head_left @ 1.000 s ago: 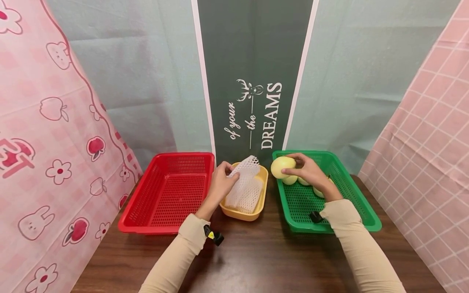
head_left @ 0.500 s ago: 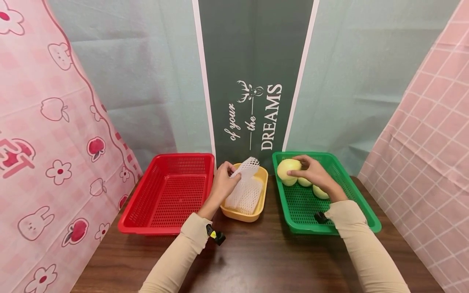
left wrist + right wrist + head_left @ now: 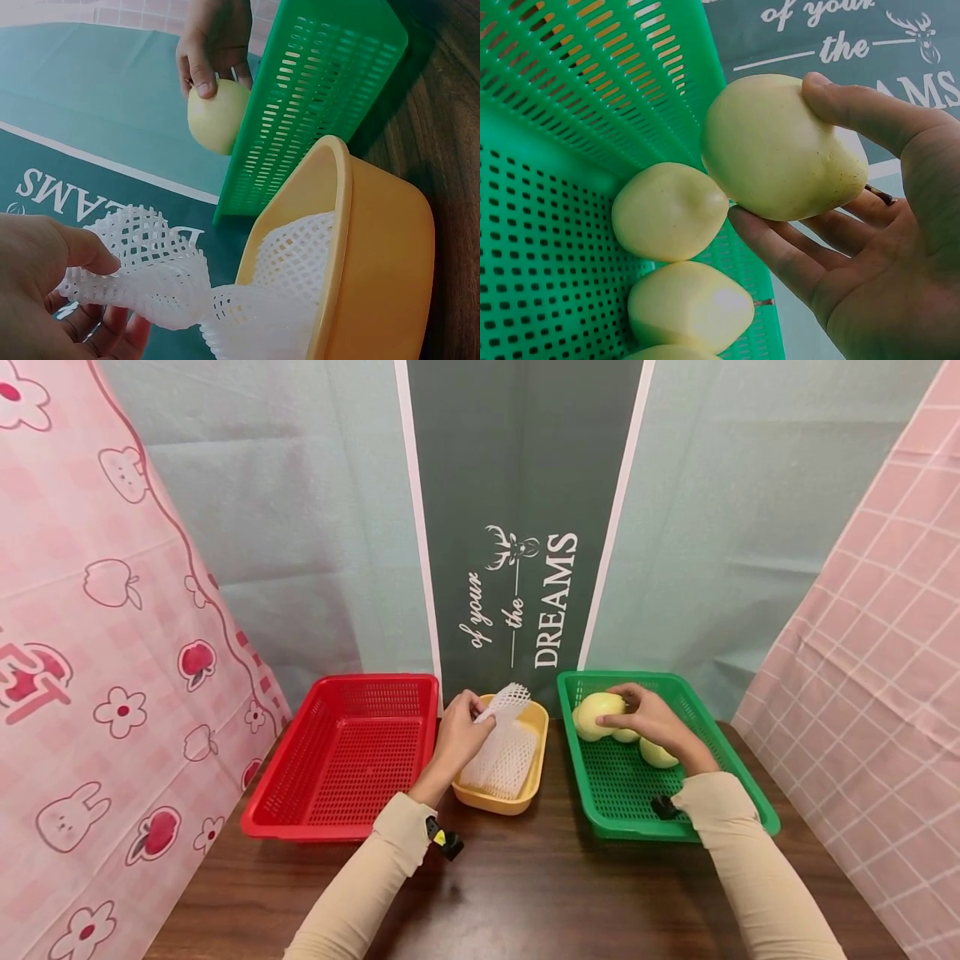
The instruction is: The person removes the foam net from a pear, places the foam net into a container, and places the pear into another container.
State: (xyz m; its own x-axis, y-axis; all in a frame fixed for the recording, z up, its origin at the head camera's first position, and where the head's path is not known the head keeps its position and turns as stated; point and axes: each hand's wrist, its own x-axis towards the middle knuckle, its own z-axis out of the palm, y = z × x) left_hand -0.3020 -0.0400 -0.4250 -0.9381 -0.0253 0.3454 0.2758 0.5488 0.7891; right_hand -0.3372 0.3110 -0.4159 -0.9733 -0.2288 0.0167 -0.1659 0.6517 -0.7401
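Observation:
My right hand grips a pale yellow pear between thumb and fingers, its stem toward the palm. It holds this pear over the back left part of the green basket, above other pears lying inside. My left hand pinches a white foam net sleeve by its upper end, over the yellow bin. The sleeve's lower part hangs down into the bin, against more white foam netting there.
A red basket stands left of the yellow bin on the brown wooden table. Patterned cloths surround the table: pink on the left, green at the back, pink checked on the right.
My right hand has moved right and slightly down with its pear, farther in over the green basket. The left hand with the foam net sleeve has stayed nearly still.

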